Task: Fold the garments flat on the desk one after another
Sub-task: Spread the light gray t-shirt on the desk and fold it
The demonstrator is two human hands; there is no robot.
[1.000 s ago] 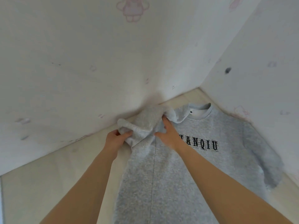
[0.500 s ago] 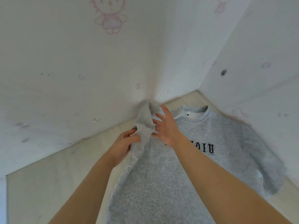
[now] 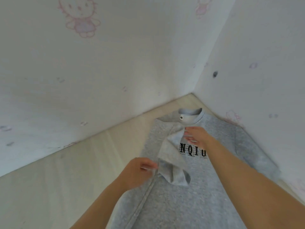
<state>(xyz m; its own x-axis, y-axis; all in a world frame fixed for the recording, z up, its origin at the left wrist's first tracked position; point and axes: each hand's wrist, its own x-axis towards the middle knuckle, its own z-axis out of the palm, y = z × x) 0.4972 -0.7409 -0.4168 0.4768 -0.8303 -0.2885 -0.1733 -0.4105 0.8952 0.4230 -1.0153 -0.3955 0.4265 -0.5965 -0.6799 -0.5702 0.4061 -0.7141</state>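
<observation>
White wallpaper (image 3: 115, 71) with faint pink cartoon figures (image 3: 79, 19) is closing in the corner on two sides. Pale wood-look counter (image 3: 82, 171) is running along beneath it. Grey sweatshirt (image 3: 189, 204) is lying face up on the counter, collar (image 3: 189, 113) pointing into the corner, black lettering (image 3: 193, 152) showing across the chest, other sleeve (image 3: 257, 154) spreading flat toward the right wall. Folded sleeve (image 3: 171, 156) is lying diagonally over the chest, covering the start of the lettering, cuff end pointing toward the camera. Both hands are sitting at this sleeve, well apart. Right hand (image 3: 198, 138) is at its upper end just below the collar, fingers stretched out and touching the cloth. Left hand (image 3: 138, 174) is at its lower left edge near the cuff, fingers blurred; cannot tell whether pinching or only touching.
</observation>
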